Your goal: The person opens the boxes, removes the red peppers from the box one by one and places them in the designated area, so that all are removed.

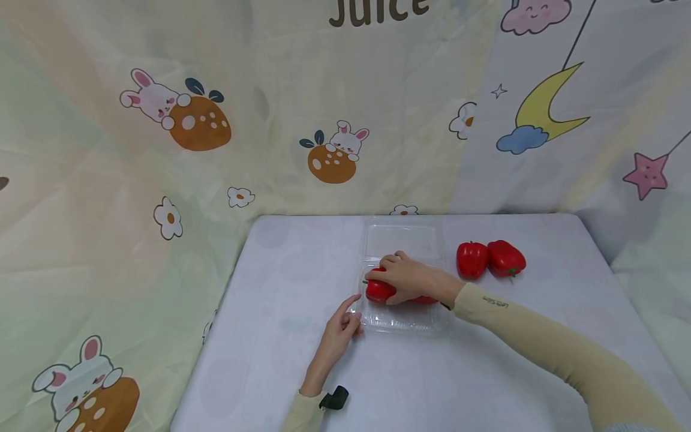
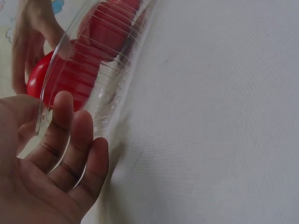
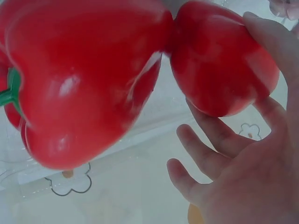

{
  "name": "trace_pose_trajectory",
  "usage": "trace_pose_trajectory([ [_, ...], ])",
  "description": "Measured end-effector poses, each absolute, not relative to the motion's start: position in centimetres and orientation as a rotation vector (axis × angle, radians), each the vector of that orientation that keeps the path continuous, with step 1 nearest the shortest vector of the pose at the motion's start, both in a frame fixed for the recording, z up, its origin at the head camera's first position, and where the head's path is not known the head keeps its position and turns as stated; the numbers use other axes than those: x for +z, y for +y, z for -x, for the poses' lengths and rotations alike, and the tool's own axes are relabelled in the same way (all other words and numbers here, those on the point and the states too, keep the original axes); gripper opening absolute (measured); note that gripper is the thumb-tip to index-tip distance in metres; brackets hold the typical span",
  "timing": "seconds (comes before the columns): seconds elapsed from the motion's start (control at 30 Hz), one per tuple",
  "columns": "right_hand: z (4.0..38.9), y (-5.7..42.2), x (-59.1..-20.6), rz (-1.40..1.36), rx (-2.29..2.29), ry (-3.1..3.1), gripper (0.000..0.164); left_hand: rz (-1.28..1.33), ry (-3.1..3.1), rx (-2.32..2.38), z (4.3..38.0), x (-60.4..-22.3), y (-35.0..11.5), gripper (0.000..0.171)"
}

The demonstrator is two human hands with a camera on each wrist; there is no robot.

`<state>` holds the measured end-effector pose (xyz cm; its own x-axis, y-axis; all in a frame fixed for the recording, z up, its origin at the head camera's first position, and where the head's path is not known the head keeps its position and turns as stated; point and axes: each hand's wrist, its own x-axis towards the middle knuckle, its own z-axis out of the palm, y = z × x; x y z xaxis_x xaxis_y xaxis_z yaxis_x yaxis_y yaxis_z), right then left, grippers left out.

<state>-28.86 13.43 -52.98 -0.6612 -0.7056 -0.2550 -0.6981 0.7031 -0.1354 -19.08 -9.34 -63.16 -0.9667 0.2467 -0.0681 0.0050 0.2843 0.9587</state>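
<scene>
My right hand (image 1: 407, 277) grips a red bell pepper (image 1: 379, 290) with thumb and fingers, inside a clear plastic clamshell container (image 1: 399, 323). Beside it in the container sits a second red bell pepper (image 1: 425, 300), mostly under my right wrist; its green stem (image 3: 13, 88) shows in the right wrist view. The two peppers look close together or touching. My left hand (image 1: 341, 330) is at the container's near left edge, and in the left wrist view its thumb and fingers lie on either side of the clear rim (image 2: 46, 86), holding it. The other left fingers (image 2: 81, 135) are loosely bent.
Two more red bell peppers, one upright (image 1: 472, 260) and one lying on its side (image 1: 506, 259), are on the white table (image 1: 270, 288) right of the container. The open lid (image 1: 402, 241) lies flat toward the back. A printed curtain (image 1: 281, 90) hangs behind the table.
</scene>
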Motion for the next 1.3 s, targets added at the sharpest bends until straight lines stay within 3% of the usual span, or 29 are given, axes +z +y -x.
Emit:
trace_pose_trajectory([
  [0.83, 29.0, 17.2, -49.1, 0.954, -0.344, 2.731, 0.086, -0.194, 2.368, 1.737, 19.0, -63.1, -9.1, 0.047],
  [1.07, 29.2, 19.4, -48.7, 0.814, -0.477, 2.731, 0.086, -0.189, 2.356, 1.748, 18.3, -60.4, -8.8, 0.046],
  [1.3, 29.2, 22.0, -48.0, 0.748, -0.581, 2.767, 0.086, -0.214, 2.359, 1.75, 19.2, -63.2, -9.3, 0.044],
])
